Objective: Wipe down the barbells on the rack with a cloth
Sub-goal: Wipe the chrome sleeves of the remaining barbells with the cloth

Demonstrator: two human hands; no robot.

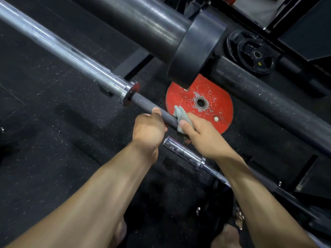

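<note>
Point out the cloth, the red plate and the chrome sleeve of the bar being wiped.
cloth [180,114], head view, bunched top.
red plate [217,97], head view, scratched face.
chrome sleeve [71,56], head view, mid-length.

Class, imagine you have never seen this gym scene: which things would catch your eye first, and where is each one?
Two bare forearms reach up from the bottom edge: the left hand grips the dark knurled barbell at centre, and the right hand beside it pinches a grey cloth against the same bar. Just behind lies a scratched red weight plate on the black floor. A shiny chrome sleeve runs off to the upper left.
</note>
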